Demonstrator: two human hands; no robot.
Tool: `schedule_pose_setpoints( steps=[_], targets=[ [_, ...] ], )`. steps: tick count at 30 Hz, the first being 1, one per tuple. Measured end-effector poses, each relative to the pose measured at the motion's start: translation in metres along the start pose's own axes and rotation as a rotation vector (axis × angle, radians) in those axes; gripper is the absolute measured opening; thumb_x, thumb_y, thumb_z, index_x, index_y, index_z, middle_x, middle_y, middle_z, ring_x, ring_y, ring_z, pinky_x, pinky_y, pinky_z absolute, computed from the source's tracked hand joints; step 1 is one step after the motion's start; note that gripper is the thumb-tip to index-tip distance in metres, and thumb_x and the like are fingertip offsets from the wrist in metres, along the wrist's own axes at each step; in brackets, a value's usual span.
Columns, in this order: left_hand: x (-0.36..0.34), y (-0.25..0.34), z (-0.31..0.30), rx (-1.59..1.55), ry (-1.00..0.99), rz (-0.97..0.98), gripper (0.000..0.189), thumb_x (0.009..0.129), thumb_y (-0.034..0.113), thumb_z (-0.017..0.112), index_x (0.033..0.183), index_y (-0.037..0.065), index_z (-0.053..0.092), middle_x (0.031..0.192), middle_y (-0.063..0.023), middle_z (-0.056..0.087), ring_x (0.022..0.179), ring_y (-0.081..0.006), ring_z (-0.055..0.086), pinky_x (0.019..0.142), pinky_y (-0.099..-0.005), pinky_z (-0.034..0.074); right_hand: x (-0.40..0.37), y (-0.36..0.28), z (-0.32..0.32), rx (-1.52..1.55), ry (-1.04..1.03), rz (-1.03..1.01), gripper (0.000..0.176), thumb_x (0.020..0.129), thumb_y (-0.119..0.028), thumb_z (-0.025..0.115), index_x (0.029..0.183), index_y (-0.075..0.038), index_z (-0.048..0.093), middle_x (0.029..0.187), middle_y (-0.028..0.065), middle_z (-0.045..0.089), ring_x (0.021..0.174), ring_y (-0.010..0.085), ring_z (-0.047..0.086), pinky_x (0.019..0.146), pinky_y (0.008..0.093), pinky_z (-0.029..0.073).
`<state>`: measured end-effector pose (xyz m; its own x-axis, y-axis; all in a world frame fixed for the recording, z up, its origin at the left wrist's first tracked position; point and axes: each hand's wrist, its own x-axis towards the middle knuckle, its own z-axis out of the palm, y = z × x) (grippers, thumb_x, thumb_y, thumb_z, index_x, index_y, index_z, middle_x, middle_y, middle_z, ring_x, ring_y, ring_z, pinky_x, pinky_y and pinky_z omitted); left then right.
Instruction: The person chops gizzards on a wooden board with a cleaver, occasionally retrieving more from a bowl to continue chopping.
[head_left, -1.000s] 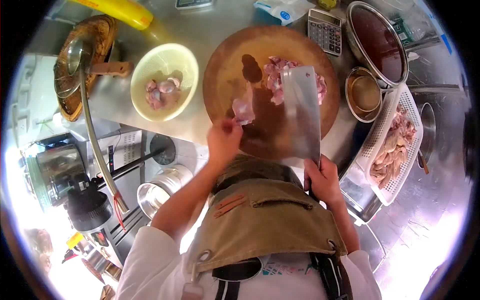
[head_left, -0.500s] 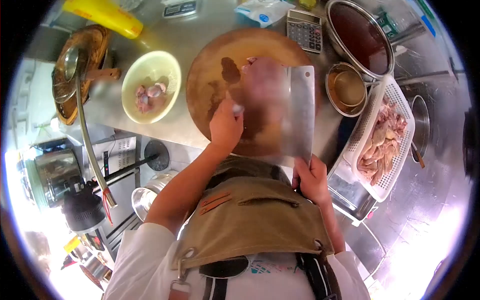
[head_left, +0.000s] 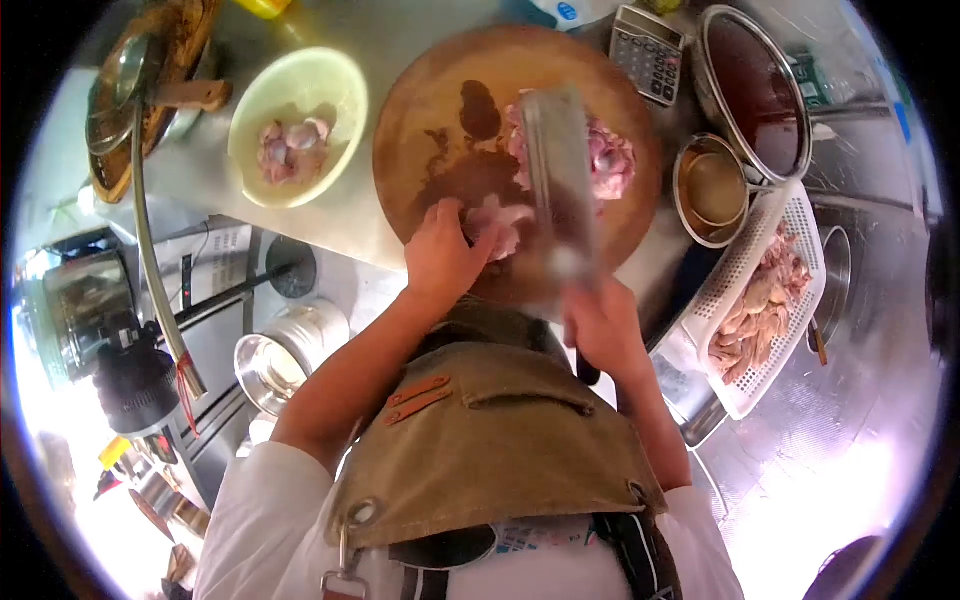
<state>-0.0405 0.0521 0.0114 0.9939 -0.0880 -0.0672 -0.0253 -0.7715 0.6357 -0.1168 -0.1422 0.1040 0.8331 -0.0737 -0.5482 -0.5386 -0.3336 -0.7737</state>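
On the round wooden cutting board [head_left: 425,100], my left hand [head_left: 447,258] is closed on a piece of raw meat [head_left: 508,222] near the front edge. My right hand [head_left: 603,325] grips the handle of a broad cleaver [head_left: 558,150], whose blade is blurred by motion and stands just right of that piece. Behind and to the right of the blade lies a heap of chopped raw meat [head_left: 612,165], partly covered by the cleaver. Dark wet stains mark the wood left of the heap.
To the left is a pale green bowl [head_left: 350,115] with several meat pieces. A calculator [head_left: 648,55], a large pot of dark red liquid [head_left: 750,85] and a small metal bowl [head_left: 712,190] stand right of the board. A white perforated basket [head_left: 705,285] holds raw poultry pieces.
The cleaver has swung left from the board's right side toward the piece by my left hand. A larger meat piece now shows at my left fingers. The view has shifted.
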Motion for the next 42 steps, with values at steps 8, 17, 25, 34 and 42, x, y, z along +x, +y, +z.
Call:
schedule_pose_setpoints(
  steps=[8, 17, 25, 34, 42],
  targets=[
    [0.006, -0.035, 0.009, -0.3, 0.016, 0.207, 0.02, 0.074, 0.012, 0.072, 0.091, 0.004, 0.065, 0.088, -0.0147, 0.062, 0.086, -0.0348, 0.06, 0.074, -0.0435, 0.051, 0.069, -0.013, 0.041, -0.54, 0.027, -0.523, 0.021, 0.093, -0.019, 0.055, 0.087, 0.001, 0.053, 0.075, 0.0254, 0.056, 0.072, 0.0462, 0.056, 0.06, 0.0512, 0.043],
    [0.013, -0.045, 0.018, -0.366, 0.134, 0.383, 0.026, 0.066, 0.005, 0.071, 0.091, 0.005, 0.065, 0.086, -0.0109, 0.061, 0.081, -0.032, 0.059, 0.069, -0.0406, 0.052, 0.071, -0.038, 0.057, -0.534, -0.01, -0.262, 0.023, 0.095, -0.02, 0.053, 0.089, 0.003, 0.052, 0.074, 0.0295, 0.059, 0.072, 0.0497, 0.058, 0.063, 0.0551, 0.044],
    [0.016, -0.048, 0.018, -0.39, 0.033, 0.383, 0.029, 0.064, 0.007, 0.073, 0.092, 0.004, 0.063, 0.087, -0.0101, 0.061, 0.079, -0.0305, 0.059, 0.069, -0.0383, 0.052, 0.07, -0.03, 0.057, -0.479, -0.035, -0.308, 0.027, 0.096, -0.021, 0.05, 0.09, 0.005, 0.052, 0.073, 0.0318, 0.059, 0.073, 0.0532, 0.057, 0.066, 0.0563, 0.044],
    [0.012, -0.052, 0.025, -0.41, 0.026, 0.365, 0.025, 0.071, 0.01, 0.073, 0.093, 0.004, 0.064, 0.09, -0.0128, 0.063, 0.086, -0.0342, 0.059, 0.072, -0.0435, 0.052, 0.082, -0.022, 0.067, -0.556, -0.034, -0.269, 0.028, 0.095, -0.021, 0.049, 0.093, 0.007, 0.052, 0.074, 0.0331, 0.059, 0.074, 0.0527, 0.058, 0.067, 0.0567, 0.046],
    [-0.006, -0.072, 0.034, -0.292, -0.012, 0.584, 0.03, 0.069, 0.008, 0.069, 0.097, 0.003, 0.063, 0.098, -0.0119, 0.062, 0.086, -0.0302, 0.061, 0.073, -0.0369, 0.053, 0.099, 0.029, 0.063, -0.729, 0.054, -0.339, 0.029, 0.095, -0.024, 0.053, 0.089, 0.004, 0.056, 0.075, 0.0281, 0.06, 0.071, 0.0468, 0.06, 0.064, 0.0531, 0.048]
  ],
)
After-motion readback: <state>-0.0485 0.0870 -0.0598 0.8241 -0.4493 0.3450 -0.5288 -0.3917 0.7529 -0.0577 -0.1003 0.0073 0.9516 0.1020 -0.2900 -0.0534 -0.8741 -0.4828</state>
